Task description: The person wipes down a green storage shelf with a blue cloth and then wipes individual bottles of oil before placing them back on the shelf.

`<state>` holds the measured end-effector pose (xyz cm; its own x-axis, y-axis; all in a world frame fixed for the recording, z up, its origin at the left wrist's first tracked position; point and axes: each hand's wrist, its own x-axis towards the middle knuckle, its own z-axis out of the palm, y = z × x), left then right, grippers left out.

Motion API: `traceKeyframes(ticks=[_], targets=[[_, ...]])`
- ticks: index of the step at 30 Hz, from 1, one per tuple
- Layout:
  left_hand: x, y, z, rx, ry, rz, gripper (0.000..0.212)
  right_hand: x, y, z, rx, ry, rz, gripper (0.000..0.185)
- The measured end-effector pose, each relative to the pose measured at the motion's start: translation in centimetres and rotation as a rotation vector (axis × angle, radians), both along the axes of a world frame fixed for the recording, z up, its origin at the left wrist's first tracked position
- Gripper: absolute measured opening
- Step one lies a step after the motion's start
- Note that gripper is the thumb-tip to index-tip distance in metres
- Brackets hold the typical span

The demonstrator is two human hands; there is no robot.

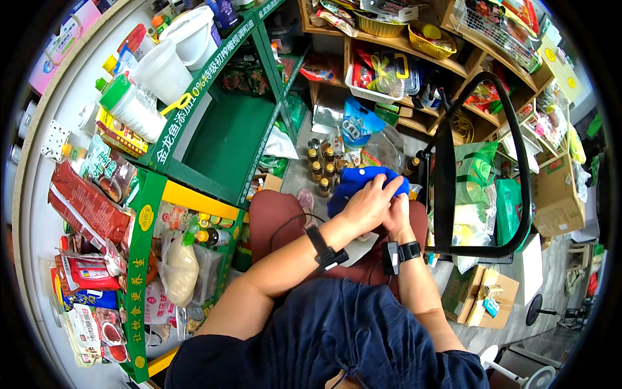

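Observation:
A bright blue cloth [354,182] with small white spots lies bunched above my lap, close to the bottles on the floor. My left hand [370,200] lies over its near right part, fingers bent onto the fabric. Against it, my right hand [397,214] grips the cloth's near edge; its fingertips are partly hidden. Both wrists wear black straps with small devices. Several small brown bottles [324,185] with yellowish caps stand just beyond the cloth. Behind them is a blue and white printed bag [358,124] beside clear plastic wrapping [386,146].
Green metal shelving [221,141] with packets and tubs rises at left. Wooden shelves [423,53] with baskets stand ahead. At right, a black-framed trolley or cart [522,194] holds green bags [478,170]. Cardboard boxes [559,199] stand farther right, and an opened box [503,301] lies on the floor.

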<state>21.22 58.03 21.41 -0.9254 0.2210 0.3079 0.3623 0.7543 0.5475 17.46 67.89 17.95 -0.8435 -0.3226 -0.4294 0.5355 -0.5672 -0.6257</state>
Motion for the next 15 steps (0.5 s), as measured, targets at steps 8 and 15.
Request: traceKeyframes(ticks=[8, 15], targets=[[-0.8, -0.7, -2.4, 0.086, -0.19, 0.087, 0.042, -3.4, -0.3, -4.8, -0.44, 0.102, 0.049, 0.044], [-3.0, -2.3, -4.7, 0.539, -0.218, 0.282, 0.045, -5.4, 0.5, -5.4, -0.445, -0.001, 0.056, 0.047]])
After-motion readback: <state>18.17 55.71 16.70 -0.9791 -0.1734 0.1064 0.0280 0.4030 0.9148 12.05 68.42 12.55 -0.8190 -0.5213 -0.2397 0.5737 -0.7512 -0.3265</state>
